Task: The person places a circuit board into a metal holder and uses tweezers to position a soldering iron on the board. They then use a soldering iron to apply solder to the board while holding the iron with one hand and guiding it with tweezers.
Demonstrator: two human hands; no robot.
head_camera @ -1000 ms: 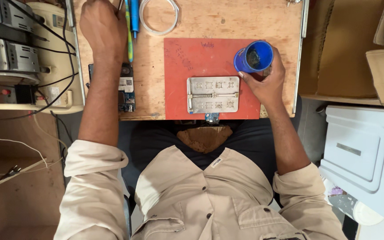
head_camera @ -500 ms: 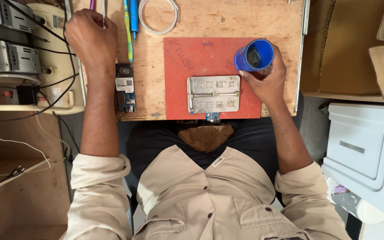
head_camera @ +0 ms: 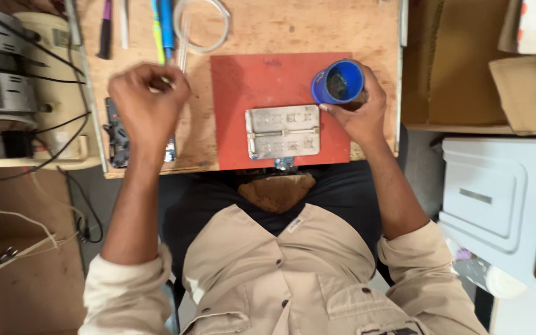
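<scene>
**Workbench, head view: blue cup held at red mat**

Landmark: red mat (head_camera: 262,99), flat on the wooden bench (head_camera: 293,28).

- Cardboard boxes (head_camera: 466,68): brown, open-flapped, well right of the mat, beyond the bench edge.
- White case (head_camera: 497,192): moulded lid with a small grey oblong label, right of and below the mat.
- Blue cup (head_camera: 337,82): round, open-topped, at the mat's right edge; dark contents, kind not discernible.
- Right hand (head_camera: 358,115): fingers wrapped round the blue cup from its right side.
- Metal fixture plate (head_camera: 283,131): silver, rectangular, on the mat's lower half, just beside the right hand.
- Left hand (head_camera: 147,105): left of the mat, fingers curled together over the lower ends of the pen-like tools (head_camera: 164,28); whether it grips anything cannot be told.
- Coil of clear tubing (head_camera: 201,25): above the mat's upper left corner.
- Black-and-blue device (head_camera: 118,133): partly under the left hand.
</scene>
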